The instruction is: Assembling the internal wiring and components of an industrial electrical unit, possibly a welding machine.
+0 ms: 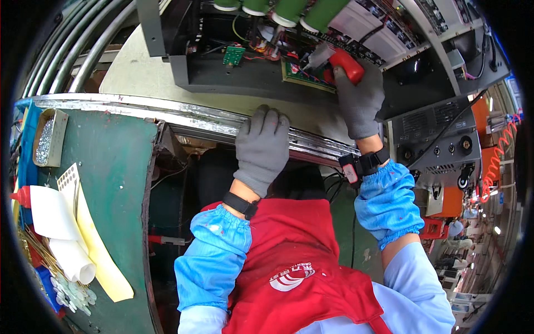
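Over the dark metal chassis [236, 78] at the upper right, the gloved right hand [360, 100] is closed around a red handheld tool [349, 65], whose pale, translucent front part points left. That front part sits above a green circuit board [295, 73] inside the chassis; whether they touch I cannot tell. Farther left is a small green board [233, 55] among wires, with green cylinders [289, 12] above. The gloved left hand [262, 147] lies palm down, its fingers extended side by side across the metal rail [206, 118], with no object visible in its grasp. Left of it, a green tabletop [119, 183] carries a tray [63, 133] of small metal parts, a yellow sheet [111, 273] and a rolled white sheet [72, 259].
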{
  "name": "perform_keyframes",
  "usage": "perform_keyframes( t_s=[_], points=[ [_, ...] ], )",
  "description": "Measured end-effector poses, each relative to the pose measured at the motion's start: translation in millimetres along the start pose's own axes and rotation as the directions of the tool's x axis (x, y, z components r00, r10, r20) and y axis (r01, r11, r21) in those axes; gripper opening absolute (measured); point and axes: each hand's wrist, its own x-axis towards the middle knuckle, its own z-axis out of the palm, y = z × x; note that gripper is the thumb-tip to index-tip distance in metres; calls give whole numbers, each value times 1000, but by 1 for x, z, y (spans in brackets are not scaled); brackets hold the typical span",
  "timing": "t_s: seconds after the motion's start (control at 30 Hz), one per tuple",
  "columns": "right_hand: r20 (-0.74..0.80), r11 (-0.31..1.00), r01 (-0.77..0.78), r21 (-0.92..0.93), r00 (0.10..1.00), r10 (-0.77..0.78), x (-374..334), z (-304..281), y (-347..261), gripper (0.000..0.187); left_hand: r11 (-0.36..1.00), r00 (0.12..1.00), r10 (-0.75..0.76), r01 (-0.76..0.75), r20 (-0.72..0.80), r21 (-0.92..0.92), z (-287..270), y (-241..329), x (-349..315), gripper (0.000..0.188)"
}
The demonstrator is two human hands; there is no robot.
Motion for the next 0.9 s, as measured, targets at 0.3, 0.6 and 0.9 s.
perform_keyframes(
  t_s=[0.3, 0.6, 0.9],
  points=[
    [35, 992, -95, -83, 995, 98, -4, -1, -7, 42, 999, 1000, -10, 8, -29, -44, 3, -1, -4, 25],
    [44, 984, -177, -31, 983, 178, -8, 4, -3, 48, 999, 998, -7, 4, -64, -53, 3, -4, -5, 25],
    [635, -55, -755, 654, 508, 583, -24, -42, 14, 34, 996, 999, 16, -20, -37, -90, 5, -4, -3, 24]
  ],
)
